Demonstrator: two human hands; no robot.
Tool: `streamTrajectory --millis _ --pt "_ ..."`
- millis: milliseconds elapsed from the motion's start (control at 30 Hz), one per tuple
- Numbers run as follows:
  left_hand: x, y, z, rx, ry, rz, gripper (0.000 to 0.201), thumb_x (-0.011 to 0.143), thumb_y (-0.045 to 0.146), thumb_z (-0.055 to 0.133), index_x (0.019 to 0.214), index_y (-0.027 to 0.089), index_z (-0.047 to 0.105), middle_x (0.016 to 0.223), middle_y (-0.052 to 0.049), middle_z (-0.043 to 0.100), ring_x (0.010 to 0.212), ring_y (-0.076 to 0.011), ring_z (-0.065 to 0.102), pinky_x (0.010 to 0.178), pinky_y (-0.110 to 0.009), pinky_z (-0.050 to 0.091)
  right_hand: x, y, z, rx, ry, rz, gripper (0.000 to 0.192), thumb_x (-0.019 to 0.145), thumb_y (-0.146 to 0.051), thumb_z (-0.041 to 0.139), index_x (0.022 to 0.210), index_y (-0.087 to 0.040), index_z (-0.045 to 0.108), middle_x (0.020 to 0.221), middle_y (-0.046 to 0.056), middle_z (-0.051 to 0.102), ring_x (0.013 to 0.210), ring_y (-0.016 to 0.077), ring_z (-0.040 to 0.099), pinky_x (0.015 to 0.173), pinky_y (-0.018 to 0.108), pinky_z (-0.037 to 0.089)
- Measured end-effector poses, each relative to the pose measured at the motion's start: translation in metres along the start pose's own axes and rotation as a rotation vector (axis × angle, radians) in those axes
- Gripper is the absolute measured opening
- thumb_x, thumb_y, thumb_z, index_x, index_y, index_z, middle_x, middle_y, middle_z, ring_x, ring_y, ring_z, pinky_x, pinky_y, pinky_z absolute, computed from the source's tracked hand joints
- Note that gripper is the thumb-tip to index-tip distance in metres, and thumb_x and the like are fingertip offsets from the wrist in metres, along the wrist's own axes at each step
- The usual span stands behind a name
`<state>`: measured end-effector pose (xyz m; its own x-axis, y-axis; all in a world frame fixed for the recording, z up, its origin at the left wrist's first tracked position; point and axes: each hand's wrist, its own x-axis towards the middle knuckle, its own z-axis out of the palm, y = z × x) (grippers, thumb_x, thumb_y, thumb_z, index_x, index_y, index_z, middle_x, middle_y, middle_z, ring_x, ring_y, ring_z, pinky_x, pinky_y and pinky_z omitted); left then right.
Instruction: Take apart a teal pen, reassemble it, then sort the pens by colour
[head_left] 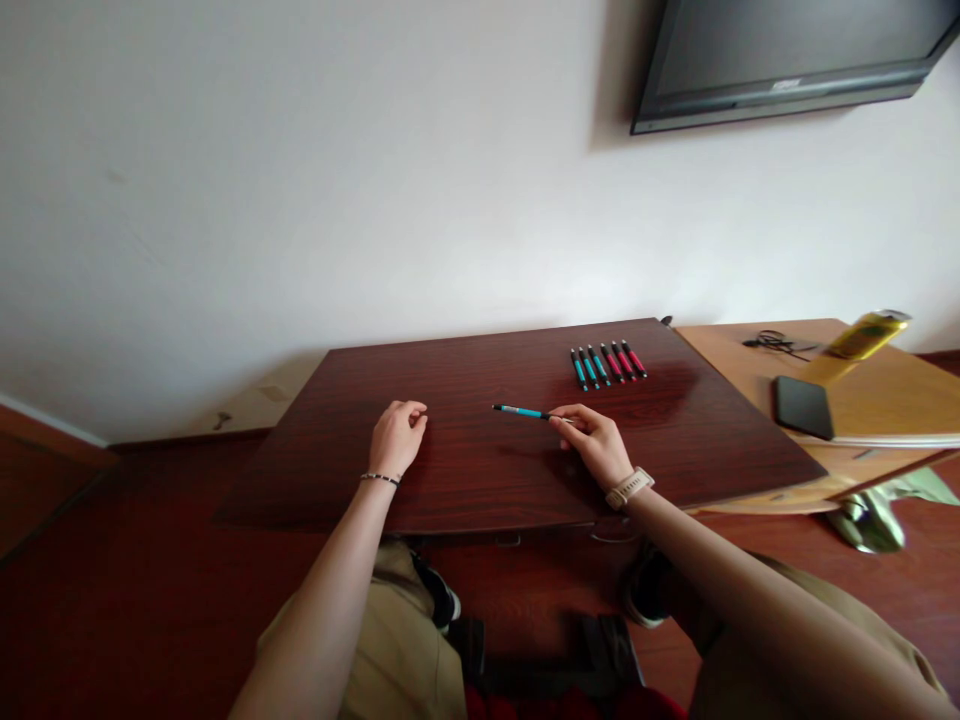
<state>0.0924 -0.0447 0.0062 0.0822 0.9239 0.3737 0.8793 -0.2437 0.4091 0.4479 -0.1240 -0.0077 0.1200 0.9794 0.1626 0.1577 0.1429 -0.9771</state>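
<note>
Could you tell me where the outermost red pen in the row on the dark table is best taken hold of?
Pinch the outermost red pen at mid-barrel, coming from its open right side: it lies flat, another red pen lies close on its left, and bare table lies to its right.

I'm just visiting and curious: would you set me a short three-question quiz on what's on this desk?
1. True or false: the right hand holds a blue pen by one end.
2. How many pens lie in the row of pens at the far side of the dark desk?
3. The left hand is: A) holding a pen, B) resting loosely curled on the desk, C) lifted off the desk.

Key: 1 true; 2 six, three blue and three red; 3 B.
</note>
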Motion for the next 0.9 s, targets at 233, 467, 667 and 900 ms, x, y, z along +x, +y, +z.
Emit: streamTrajectory --millis 233,467,667,900 --pt "0.002 0.003 0.007 -0.016 -0.012 0.007 0.015 0.091 0.016 0.063 0.092 0.023 0.076 0.096 -0.007 0.074 0.086 -0.0236 0.069 0.082 -0.036 0.051 0.002 0.004 -0.001 0.042 0.033 0.000 0.039 0.084 -0.055 0.079 0.100 -0.020 0.077 0.085 0.005 0.075 0.064 0.0149 0.055 0.057 0.027 0.040" --pt "-0.005 0.039 0.024 -0.624 -0.102 0.014 0.019 0.092 0.038 0.069 0.095 0.022 0.078 0.102 -0.007 0.078 0.096 -0.0236 0.072 0.091 -0.035 0.053 0.004 0.004 0.000 0.140 -0.020 0.041 0.042 0.083 -0.057 0.078 0.102 -0.019 0.074 0.078 0.005 0.075 0.062 0.0159 0.058 0.057 0.028 0.042" --pt "-0.019 0.073 0.038 -0.963 -0.176 -0.227 0.029 0.084 0.044 0.076 0.098 0.018 0.075 0.096 -0.008 0.076 0.088 -0.0208 0.070 0.074 -0.029 0.052 0.007 0.003 0.004 0.097 -0.025 0.002 0.036 0.083 -0.053 0.078 0.100 -0.021 0.077 0.087 0.005 0.076 0.071 0.0178 0.062 0.066 0.030 0.049" --pt "-0.024 0.091 0.034 -1.115 -0.178 -0.314 0.034 0.081 0.046 0.080 0.098 0.018 0.073 0.098 -0.008 0.074 0.092 -0.0188 0.069 0.077 -0.027 0.050 0.007 0.006 0.003 0.085 -0.028 0.004 0.033 0.083 -0.050 0.079 0.101 -0.022 0.078 0.090 0.005 0.078 0.076 0.0196 0.065 0.068 0.031 0.049"
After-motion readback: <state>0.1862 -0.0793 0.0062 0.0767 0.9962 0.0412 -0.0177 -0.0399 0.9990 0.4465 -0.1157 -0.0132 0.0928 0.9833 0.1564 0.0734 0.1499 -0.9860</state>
